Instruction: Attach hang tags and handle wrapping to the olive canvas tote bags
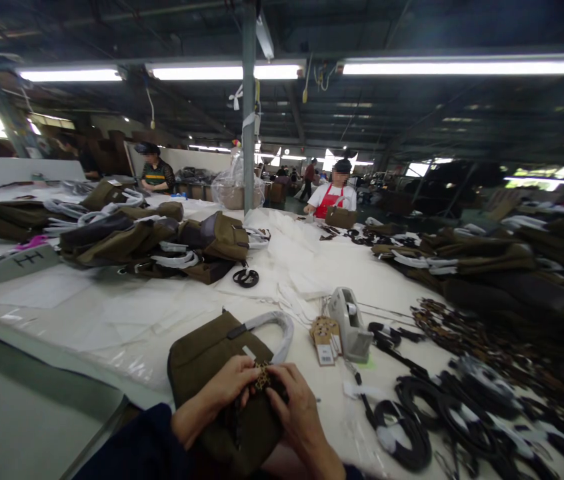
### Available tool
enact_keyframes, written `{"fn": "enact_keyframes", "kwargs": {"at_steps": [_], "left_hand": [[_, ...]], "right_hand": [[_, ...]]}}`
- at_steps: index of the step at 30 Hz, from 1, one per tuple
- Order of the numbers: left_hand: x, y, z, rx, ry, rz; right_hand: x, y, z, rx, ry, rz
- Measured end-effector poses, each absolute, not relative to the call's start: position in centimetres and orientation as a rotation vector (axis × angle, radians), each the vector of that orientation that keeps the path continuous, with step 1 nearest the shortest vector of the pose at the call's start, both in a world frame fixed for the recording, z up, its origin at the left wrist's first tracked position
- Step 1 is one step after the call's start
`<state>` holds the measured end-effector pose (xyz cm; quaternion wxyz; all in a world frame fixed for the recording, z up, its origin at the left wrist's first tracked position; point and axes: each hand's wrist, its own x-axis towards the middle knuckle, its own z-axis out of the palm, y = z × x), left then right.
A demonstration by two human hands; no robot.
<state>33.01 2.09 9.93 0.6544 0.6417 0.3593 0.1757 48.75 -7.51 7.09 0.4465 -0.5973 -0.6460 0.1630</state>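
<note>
An olive-green handbag (202,350) lies in front of me on the white-covered table, its handle (285,333) wrapped in white padding. Over the bag, my left hand (235,383) and my right hand (295,403) meet with fingers bent. Between their fingertips is a small leopard-print piece (262,377), pinched from both sides near the base of the handle. A dark strip hangs below my left fingers against the bag. What the leopard-print piece is fixed to is hidden by my fingers.
A grey tape dispenser (349,327) and brown hang tags (326,340) stand right of the bag. Black coiled straps (402,433) cover the right front. Bags are piled left (152,240) and right (477,260). A person in a red apron (332,200) works across the table.
</note>
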Motion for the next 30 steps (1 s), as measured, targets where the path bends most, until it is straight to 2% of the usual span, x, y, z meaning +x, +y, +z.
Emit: {"fn": "enact_keyframes", "kwargs": {"at_steps": [9, 18, 25, 30], "left_hand": [[32.7, 1.9, 9.7, 1.580, 0.889, 0.473], [32.0, 1.4, 9.0, 1.719, 0.956, 0.564], [31.7, 2.1, 8.3, 1.477, 0.943, 0.548], [31.6, 2.6, 7.3, 1.370, 0.890, 0.588]], "right_hand": [[48.9, -7.0, 7.4, -1.548, -1.630, 0.462], [50.6, -5.6, 11.3, -1.568, -1.777, 0.678], [50.6, -3.1, 12.2, -1.527, -1.804, 0.615], [50.6, 3.5, 12.8, -1.545, -1.821, 0.435]]}}
